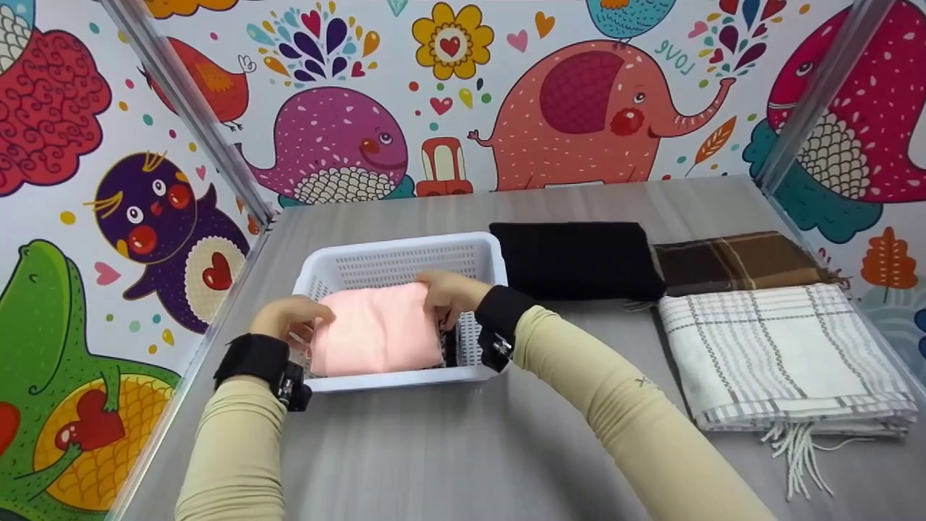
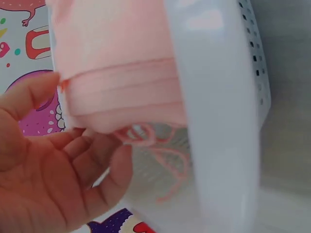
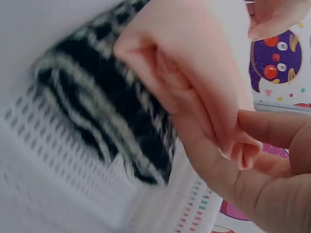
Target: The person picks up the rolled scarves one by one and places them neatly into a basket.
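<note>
Your left hand [image 1: 284,318] curls its fingers around the left end of the folded pink cloth [image 1: 380,329], which sits inside the white basket [image 1: 405,379], its right end over a dark patterned cloth [image 3: 97,87]. Your right hand [image 1: 450,289] pinches its far right corner between thumb and fingers. You seem to be settling the pink cloth in place; next, likely, you should lower both ends evenly, then let go. Farther right, the black cloth [image 1: 579,260], brown checked cloth [image 1: 738,262] and white checked cloth [image 1: 781,354] lie outside the basket.
</note>
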Motion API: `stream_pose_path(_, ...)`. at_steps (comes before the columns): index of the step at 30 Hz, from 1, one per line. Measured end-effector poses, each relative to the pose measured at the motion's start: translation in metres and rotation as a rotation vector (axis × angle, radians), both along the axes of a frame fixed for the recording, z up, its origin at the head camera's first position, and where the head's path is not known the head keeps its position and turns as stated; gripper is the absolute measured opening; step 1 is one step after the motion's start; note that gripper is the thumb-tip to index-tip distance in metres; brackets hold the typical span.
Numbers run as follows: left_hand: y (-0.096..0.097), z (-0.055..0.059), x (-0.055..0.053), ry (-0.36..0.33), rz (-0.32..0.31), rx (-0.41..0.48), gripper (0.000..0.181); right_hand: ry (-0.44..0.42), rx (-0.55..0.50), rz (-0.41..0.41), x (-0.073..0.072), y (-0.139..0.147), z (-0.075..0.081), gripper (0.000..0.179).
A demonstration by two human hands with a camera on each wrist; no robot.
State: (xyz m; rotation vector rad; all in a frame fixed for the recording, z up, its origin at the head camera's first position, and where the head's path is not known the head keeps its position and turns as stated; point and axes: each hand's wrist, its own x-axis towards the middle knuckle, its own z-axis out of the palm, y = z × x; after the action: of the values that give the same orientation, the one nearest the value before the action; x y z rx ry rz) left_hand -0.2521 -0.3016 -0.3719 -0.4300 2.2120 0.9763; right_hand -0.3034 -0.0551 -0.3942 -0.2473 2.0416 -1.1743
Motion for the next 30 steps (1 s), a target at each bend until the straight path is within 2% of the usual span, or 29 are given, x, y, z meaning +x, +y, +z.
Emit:
stream_pose_path(2, -0.006, -0.012, -0.006, -0.001, -0.053, -0.030, 0.030, 0.074, 0.113, 0.061, -0.001, 0.002, -0.001, 0.071)
stream_pose_path(3, -0.013, -0.025, -0.014, -0.012, -0.075, -0.038, 0.034, 0.098, 0.159, 0.087, 0.000, 0.002, 0.000, 0.070)
stream_pose_path(4, -0.025, -0.041, -0.024, -0.021, -0.090, -0.029, 0.036, 0.115, 0.204, 0.108, -0.001, 0.003, 0.000, 0.069)
stream_pose_path(5, -0.040, -0.066, -0.040, -0.031, -0.093, -0.019, 0.038, 0.126, 0.237, 0.128, -0.001, 0.004, -0.001, 0.069)
stream_pose_path(8, -0.079, -0.129, -0.078, -0.061, -0.078, 0.021, 0.045, 0.114, 0.296, 0.173, -0.001, 0.008, -0.001, 0.069)
stream_pose_path(10, -0.094, -0.159, -0.098, -0.083, -0.072, 0.005, 0.050, 0.094, 0.298, 0.197, -0.001, 0.010, 0.000, 0.069)
stream_pose_path(13, -0.102, -0.180, -0.110, -0.091, -0.104, -0.009, 0.050, 0.115, 0.305, 0.256, 0.000, 0.012, -0.002, 0.065)
stream_pose_path(16, -0.101, -0.184, -0.112, -0.116, -0.066, -0.001, 0.046, 0.141, 0.303, 0.273, 0.000, 0.013, -0.004, 0.059)
stream_pose_path(18, -0.097, -0.178, -0.112, -0.122, -0.042, 0.001, 0.041, 0.127, 0.296, 0.252, 0.000, 0.015, -0.004, 0.056)
stream_pose_path(20, -0.084, -0.158, -0.105, -0.111, -0.024, -0.033, 0.038, 0.105, 0.291, 0.224, -0.001, 0.016, -0.003, 0.057)
stream_pose_path(21, -0.076, -0.144, -0.100, -0.087, -0.029, -0.046, 0.036, 0.094, 0.286, 0.209, -0.002, 0.018, -0.002, 0.060)
stream_pose_path(23, -0.050, -0.102, -0.081, -0.020, -0.034, -0.100, 0.041, 0.080, 0.265, 0.195, -0.003, 0.020, 0.000, 0.064)
stream_pose_path(25, -0.022, -0.059, -0.060, 0.075, -0.013, -0.135, 0.046, 0.088, 0.223, 0.180, -0.004, 0.024, 0.004, 0.065)
stream_pose_path(27, 0.004, -0.021, -0.042, 0.175, 0.021, -0.151, 0.053, 0.121, 0.157, 0.162, -0.005, 0.028, 0.007, 0.063)
stream_pose_path(28, 0.013, -0.008, -0.037, 0.227, 0.037, -0.148, 0.054, 0.140, 0.115, 0.153, -0.006, 0.031, 0.009, 0.061)
stream_pose_path(30, 0.029, 0.011, -0.030, 0.322, 0.074, -0.113, 0.055, 0.186, 0.016, 0.128, -0.007, 0.038, 0.012, 0.058)
